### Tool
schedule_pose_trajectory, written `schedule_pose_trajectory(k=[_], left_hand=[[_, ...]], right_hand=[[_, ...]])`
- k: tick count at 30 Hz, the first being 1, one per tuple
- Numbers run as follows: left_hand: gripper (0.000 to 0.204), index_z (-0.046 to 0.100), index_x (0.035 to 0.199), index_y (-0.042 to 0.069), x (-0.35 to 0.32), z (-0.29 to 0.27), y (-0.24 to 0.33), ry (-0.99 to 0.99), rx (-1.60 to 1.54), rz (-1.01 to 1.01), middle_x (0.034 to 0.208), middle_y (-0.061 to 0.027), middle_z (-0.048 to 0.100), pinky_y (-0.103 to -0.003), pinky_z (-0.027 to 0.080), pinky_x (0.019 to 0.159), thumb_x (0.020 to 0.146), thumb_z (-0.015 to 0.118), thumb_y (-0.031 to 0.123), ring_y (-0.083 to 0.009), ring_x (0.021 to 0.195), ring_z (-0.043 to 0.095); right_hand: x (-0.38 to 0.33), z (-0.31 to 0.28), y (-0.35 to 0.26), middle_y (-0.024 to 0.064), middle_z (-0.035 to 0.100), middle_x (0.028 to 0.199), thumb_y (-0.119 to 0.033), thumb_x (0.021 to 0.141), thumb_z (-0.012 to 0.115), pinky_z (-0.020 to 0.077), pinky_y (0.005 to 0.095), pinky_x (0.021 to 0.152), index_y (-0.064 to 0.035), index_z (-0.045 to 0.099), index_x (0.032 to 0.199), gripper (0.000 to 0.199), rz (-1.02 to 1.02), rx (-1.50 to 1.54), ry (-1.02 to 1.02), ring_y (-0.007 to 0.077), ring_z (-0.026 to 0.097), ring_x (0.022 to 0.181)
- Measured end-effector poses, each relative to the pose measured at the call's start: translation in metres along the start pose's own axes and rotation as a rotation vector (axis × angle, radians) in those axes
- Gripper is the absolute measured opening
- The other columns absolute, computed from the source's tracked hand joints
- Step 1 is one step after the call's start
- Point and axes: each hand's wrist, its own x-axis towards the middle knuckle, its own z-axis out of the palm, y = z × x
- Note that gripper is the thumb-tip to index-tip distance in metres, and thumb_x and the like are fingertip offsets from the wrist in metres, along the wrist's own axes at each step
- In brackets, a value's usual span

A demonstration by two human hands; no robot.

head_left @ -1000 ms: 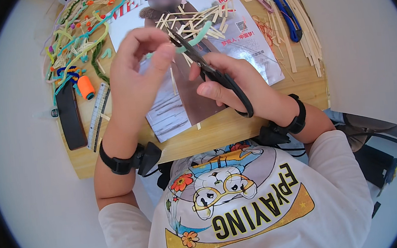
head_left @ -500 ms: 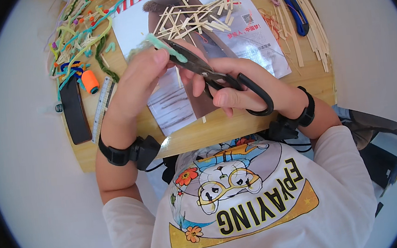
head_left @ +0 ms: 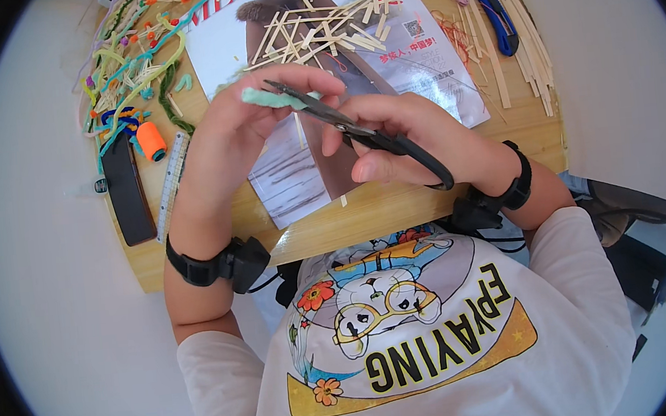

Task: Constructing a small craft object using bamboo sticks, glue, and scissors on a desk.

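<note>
As the right hand point(head_left: 421, 125) grasps the scissors point(head_left: 353, 131), blades toward ten o'clock, the left hand point(head_left: 231, 128) holds the mint strip point(head_left: 268, 97) by them, with sticks point(head_left: 292, 45) at one o'clock from it.

My left hand point(head_left: 233, 129) holds a fuzzy mint-green strip point(head_left: 265, 97), and the black-handled scissors point(head_left: 330, 115) in my right hand point(head_left: 422, 129) overlap it. Thin wooden strips point(head_left: 290, 39) lie heaped on a magazine point(head_left: 291, 189); a blue cutter point(head_left: 494, 16) lies to its right.
</note>
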Motion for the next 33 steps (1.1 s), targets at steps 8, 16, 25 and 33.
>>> schedule_pose_trajectory(k=[8,16,25,33], left_hand=[[0.088,0.059,0.109,-0.008,0.000,-0.008,-0.004,-0.077,-0.274,-0.005,0.108,-0.0152,0.057,-0.037,0.038,0.091,0.089,0.021,0.069,-0.0255,0.100,0.053],[0.052,0.056,0.114,-0.005,0.001,-0.005,-0.006,-0.123,-0.067,0.080,0.105,-0.0103,0.059,-0.032,0.040,0.092,0.085,0.056,0.038,-0.0187,0.103,0.054],[0.058,0.051,0.120,-0.001,-0.005,0.005,0.004,-0.025,0.055,-0.089,0.109,-0.0081,0.054,-0.031,0.041,0.088,0.078,0.069,0.034,-0.0173,0.100,0.053],[0.028,0.059,0.111,0.000,-0.002,-0.001,-0.005,-0.062,0.081,-0.075,0.102,-0.0072,0.060,-0.029,0.046,0.083,0.086,0.063,0.013,-0.0145,0.092,0.059]], right_hand=[[0.000,-0.001,-0.004,0.0018,0.062,0.091,-0.013,0.084,0.069,0.0475,0.0234,0.071,-0.0024,0.055,0.107,0.029,0.022,-0.045,-0.007,0.0072,0.057,0.082],[0.001,0.004,0.009,-0.0033,0.044,0.077,-0.030,0.085,0.070,0.0336,0.0221,0.060,-0.0056,0.059,0.105,0.033,-0.004,0.074,0.041,0.0054,0.039,0.067],[-0.001,-0.002,0.002,0.0036,0.060,0.100,-0.017,0.087,0.067,0.0492,0.0259,0.077,-0.0015,0.052,0.115,0.036,-0.008,0.122,-0.025,0.0093,0.057,0.087],[-0.004,-0.005,-0.004,0.0014,0.056,0.088,-0.039,0.090,0.061,0.0468,0.0213,0.059,-0.0049,0.055,0.107,0.039,0.086,0.229,-0.047,0.0064,0.054,0.070]])
